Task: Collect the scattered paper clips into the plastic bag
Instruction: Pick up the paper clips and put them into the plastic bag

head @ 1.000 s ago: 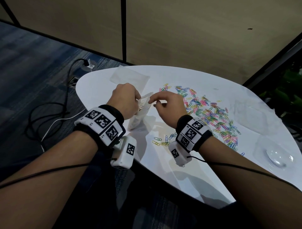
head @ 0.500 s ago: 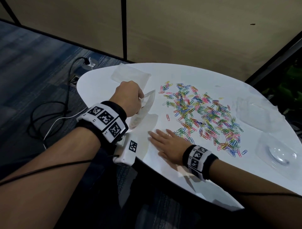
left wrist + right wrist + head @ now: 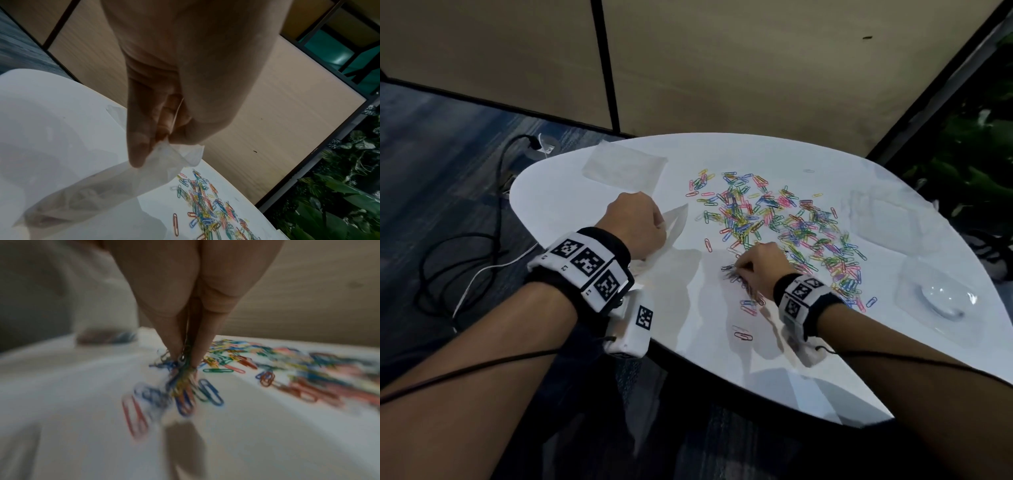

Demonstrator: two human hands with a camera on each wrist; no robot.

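My left hand [image 3: 640, 222] pinches the rim of a clear plastic bag [image 3: 676, 222] and holds it up at the table's left. In the left wrist view the bag [image 3: 98, 191] hangs below the thumb and fingers [image 3: 139, 146], with a few clips dimly seen inside. Colourful paper clips [image 3: 784, 219] lie spread over the middle of the white table [image 3: 571, 205]. My right hand [image 3: 743, 274] is at the pile's near edge, fingers curled. In the blurred right wrist view the fingertips [image 3: 174, 345] pinch a bunch of clips [image 3: 183, 378].
A flat clear bag [image 3: 623, 164] lies at the back left. More clear bags [image 3: 887, 219] and a clear plastic dish [image 3: 941, 301] sit at the right. Loose clips [image 3: 743, 335] lie near the front edge. Cables [image 3: 465, 260] run over the floor at the left.
My right hand left the bag's mouth, lay flat on the table, and now curls round a bunch of clips at the pile's near edge. The left hand keeps holding the bag.
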